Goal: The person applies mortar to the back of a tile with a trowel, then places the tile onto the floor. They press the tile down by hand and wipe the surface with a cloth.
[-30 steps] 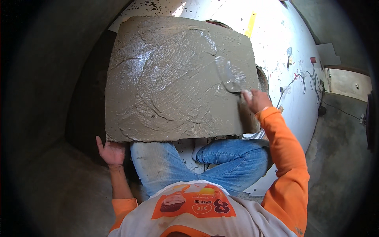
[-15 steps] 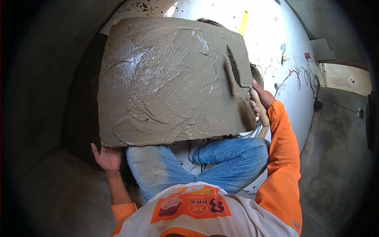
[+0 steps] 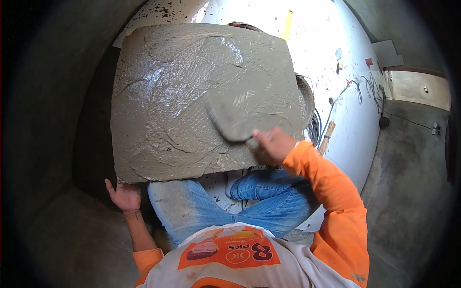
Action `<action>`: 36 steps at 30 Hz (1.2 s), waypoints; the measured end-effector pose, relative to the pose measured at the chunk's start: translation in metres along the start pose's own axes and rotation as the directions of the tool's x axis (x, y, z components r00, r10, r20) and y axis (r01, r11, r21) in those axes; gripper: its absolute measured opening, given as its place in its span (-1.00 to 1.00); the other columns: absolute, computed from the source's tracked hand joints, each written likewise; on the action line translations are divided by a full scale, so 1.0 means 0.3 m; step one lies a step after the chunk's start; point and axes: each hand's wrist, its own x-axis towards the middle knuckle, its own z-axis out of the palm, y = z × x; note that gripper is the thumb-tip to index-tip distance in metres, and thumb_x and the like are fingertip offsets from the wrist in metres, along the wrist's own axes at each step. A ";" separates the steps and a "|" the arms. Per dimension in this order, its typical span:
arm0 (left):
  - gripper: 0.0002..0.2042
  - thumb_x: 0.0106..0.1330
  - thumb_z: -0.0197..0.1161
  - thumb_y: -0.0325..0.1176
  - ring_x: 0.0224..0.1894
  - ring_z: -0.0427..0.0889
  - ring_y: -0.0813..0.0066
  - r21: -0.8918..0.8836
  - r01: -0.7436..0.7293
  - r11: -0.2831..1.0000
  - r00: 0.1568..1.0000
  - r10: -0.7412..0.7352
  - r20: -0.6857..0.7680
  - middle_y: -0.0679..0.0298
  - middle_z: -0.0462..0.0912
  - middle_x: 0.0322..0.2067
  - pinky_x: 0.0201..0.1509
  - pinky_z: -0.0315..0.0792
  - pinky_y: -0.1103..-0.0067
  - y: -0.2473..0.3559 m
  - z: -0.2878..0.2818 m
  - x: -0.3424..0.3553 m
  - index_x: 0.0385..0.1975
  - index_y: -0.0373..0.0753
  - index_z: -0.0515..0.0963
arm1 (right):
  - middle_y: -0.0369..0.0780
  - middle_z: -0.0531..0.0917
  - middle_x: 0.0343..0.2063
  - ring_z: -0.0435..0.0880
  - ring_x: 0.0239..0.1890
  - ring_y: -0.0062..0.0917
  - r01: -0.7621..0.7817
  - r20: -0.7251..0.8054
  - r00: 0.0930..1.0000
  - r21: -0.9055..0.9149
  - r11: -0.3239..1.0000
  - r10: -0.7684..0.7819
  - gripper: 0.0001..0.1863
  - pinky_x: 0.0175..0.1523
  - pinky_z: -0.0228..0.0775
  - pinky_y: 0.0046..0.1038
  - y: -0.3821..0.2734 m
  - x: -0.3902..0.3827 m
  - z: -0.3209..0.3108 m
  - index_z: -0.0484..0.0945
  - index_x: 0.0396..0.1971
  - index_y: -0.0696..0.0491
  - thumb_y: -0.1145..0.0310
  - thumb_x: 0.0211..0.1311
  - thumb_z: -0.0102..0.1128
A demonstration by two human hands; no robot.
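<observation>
A broad slab or board (image 3: 158, 101) coated with wet grey mortar lies before me, its near edge over my lap. My right hand (image 3: 277, 144) is wrapped round the handle of a trowel (image 3: 224, 122). The trowel's motion-blurred blade is at the mortar, right of the middle, and ridges and smears mark the wet surface. At the near left corner, my left hand (image 3: 126, 198) is palm up with the thumb outside. Its other fingers go under the slab and are mostly hidden; it holds that corner from below.
My jeans-clad legs (image 3: 273, 185) are folded at the near edge. Beyond the right edge are a round dark rim (image 3: 307, 101), coiled cable (image 3: 314, 127) and a bundle of thin sticks (image 3: 327, 138). Farther off lie a yellow strip (image 3: 287, 25), another trowel (image 3: 338, 60) and a red cylinder (image 3: 369, 62).
My right hand has moved left and nearer with the trowel, from the slab's right edge onto the mortar. The mortar at right looks smoother. My left hand keeps its hold on the corner.
</observation>
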 end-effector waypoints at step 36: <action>-0.33 0.30 -0.08 0.13 0.09 0.42 0.23 0.002 0.059 0.998 0.998 -0.059 0.034 0.08 0.41 0.11 0.15 0.33 0.41 -0.036 0.061 0.037 0.15 -0.38 0.28 | 0.16 0.56 -0.51 0.55 -0.34 0.08 -0.079 -0.522 0.852 -0.071 0.994 0.030 -0.37 -0.24 0.34 -0.13 0.467 -0.009 -0.134 0.57 -0.43 0.23 -0.12 0.28 -0.17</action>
